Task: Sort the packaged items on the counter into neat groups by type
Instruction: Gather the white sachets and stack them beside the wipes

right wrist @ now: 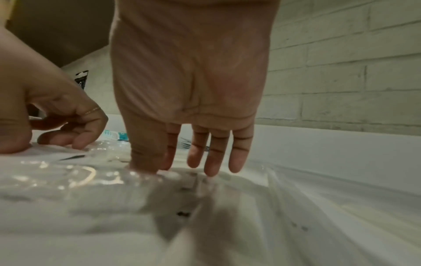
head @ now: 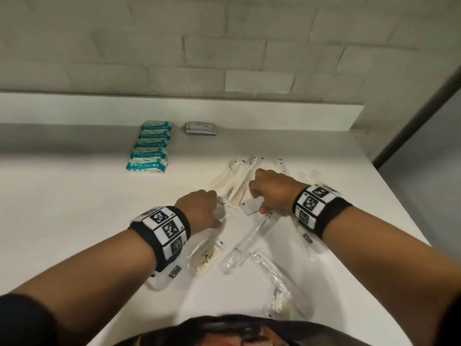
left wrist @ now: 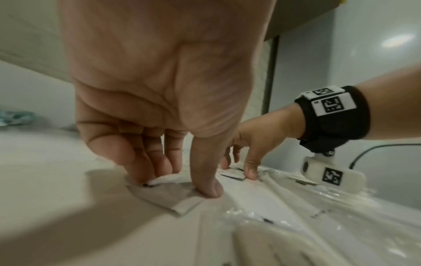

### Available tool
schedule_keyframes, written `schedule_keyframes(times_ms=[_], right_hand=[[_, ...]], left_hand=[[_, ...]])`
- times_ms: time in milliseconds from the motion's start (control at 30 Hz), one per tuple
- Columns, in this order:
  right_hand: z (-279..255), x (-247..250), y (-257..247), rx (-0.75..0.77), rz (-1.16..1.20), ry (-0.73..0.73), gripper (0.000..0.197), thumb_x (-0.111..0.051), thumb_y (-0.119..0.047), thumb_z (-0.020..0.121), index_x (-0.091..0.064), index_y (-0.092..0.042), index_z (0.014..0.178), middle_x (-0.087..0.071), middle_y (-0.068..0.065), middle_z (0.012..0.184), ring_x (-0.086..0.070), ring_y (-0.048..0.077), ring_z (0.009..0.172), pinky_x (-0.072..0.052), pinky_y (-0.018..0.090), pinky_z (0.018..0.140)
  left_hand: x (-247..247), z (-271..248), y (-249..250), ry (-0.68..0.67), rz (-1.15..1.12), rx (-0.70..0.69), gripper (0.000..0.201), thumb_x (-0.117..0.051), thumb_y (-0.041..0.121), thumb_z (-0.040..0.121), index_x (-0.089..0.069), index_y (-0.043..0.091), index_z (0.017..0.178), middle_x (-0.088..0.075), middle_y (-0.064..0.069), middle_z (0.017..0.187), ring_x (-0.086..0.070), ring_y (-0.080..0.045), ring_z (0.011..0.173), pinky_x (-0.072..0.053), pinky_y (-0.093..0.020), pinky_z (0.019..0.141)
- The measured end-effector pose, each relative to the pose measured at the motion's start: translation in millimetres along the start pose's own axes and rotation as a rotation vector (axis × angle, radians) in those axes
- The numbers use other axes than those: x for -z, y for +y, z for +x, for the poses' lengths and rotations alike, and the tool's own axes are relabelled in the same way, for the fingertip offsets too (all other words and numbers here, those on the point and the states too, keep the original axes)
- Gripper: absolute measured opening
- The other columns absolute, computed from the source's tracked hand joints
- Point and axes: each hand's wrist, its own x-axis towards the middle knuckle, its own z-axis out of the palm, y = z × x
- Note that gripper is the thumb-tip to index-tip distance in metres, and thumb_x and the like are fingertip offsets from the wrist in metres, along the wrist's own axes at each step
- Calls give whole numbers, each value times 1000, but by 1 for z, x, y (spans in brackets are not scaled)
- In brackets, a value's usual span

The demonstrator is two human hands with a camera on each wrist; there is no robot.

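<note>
Item 1, my left hand point(head: 199, 208): thumb and fingertips point(left wrist: 208, 187) pinch a small flat grey-white paper sachet point(left wrist: 166, 193) down against the white counter point(head: 74, 221); one edge of the sachet is lifted under the fingers.

Item 2, my right hand point(head: 273, 191): thumb and fingers close on a second small white sachet point(head: 250, 205) of the same kind, at the near edge of the pile.

Item 3, sorted stock: a row of teal-and-white wrapped packs point(head: 152, 148) by the back ledge, with a short stack of flat grey sachets point(head: 201, 128) just beside it. I judge the two sachets in hand belong on that stack.

Item 4, unsorted stock: long clear-wrapped toothbrush-like packets point(head: 239, 176) fanned under and beyond both hands, more clear plastic sleeves point(head: 249, 240) near my body, and a cream-coloured item in a clear bag point(head: 205, 257).

Risks, as I judge them:
- Thin sachets lying flat give little edge; a fingertip pinch may slip and leave one behind
- Glossy film overlaps the right-hand sachet, so lifting may drag a neighbouring sleeve along and scatter the pile
- Packets near the counter's front and right edge could be nudged off by a forearm
- White on white: a sachet may go unnoticed
</note>
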Motion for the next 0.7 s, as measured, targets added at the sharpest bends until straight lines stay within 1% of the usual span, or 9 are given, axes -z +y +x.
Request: schedule_keyframes(times_ms=[100, 200, 300, 367, 433, 500, 600, 633, 700], right_hand=[[-2, 1, -11, -68, 5, -47, 48, -80, -20, 73, -52, -25, 112, -55, -5, 112, -55, 21, 99, -47, 34, 82], [-6, 4, -18, -84, -113, -108, 39, -73, -30, 81, -56, -15, 113, -61, 2, 110, -59, 25, 101, -42, 31, 77], [-18, 3, -6, -97, 23, 60, 15, -60, -26, 87, -57, -14, 95, -61, 4, 102, -59, 25, 98, -36, 28, 72], [-35, 10, 18, -192, 292, 213, 20, -61, -24, 88, -58, -14, 105, -61, 4, 109, -58, 19, 92, -36, 23, 71], [-60, 19, 46, -317, 439, 287, 34, -63, -21, 88, -56, -12, 121, -61, 7, 118, -58, 19, 92, -38, 20, 69], [-89, 21, 71, -428, 375, 231, 36, -58, -21, 92, -53, -7, 124, -60, 11, 118, -59, 25, 96, -38, 20, 69], [-130, 12, 96, -544, 312, 107, 28, -48, -23, 95, -54, -4, 115, -60, 12, 101, -55, 21, 74, -39, 26, 61], [-141, 7, 101, -566, 308, 78, 28, -46, -24, 96, -53, -5, 115, -60, 12, 103, -55, 21, 75, -38, 26, 62], [-160, -4, 110, -584, 268, 47, 32, -44, -27, 97, -53, -5, 117, -59, 13, 118, -56, 27, 98, -36, 27, 73]], left_hand=[[-3, -1, 1, -10, -28, 38, 42, -65, 40, 85, -52, 13, 115, -59, -4, 116, -55, -22, 100, -39, -28, 74], [-3, -1, 2, -17, 52, 48, 37, -63, 40, 86, -57, 13, 112, -59, -6, 113, -52, -20, 90, -38, -28, 71], [0, 0, 5, 113, 31, 29, 17, -59, 33, 87, -54, 17, 91, -58, -7, 102, -51, -21, 82, -36, -28, 66], [5, 3, 13, 229, -30, 13, 17, -57, 33, 89, -52, 16, 90, -54, -6, 97, -55, -25, 87, -35, -29, 65], [8, 11, 28, 275, -51, -35, 22, -55, 31, 92, -56, 12, 103, -53, -9, 102, -56, -29, 97, -38, -30, 71], [8, 20, 47, 250, -22, -92, 29, -50, 29, 96, -55, 9, 117, -52, -13, 112, -55, -31, 105, -39, -31, 79], [3, 40, 78, 184, 41, -213, 28, -44, 27, 98, -59, 9, 112, -53, -13, 111, -56, -31, 103, -41, -34, 84], [1, 46, 86, 154, 64, -248, 27, -43, 27, 99, -61, 9, 109, -54, -12, 109, -56, -30, 102, -42, -34, 84], [-6, 57, 102, 92, 103, -299, 29, -42, 28, 99, -62, 10, 110, -58, -9, 110, -57, -27, 104, -44, -34, 86]])
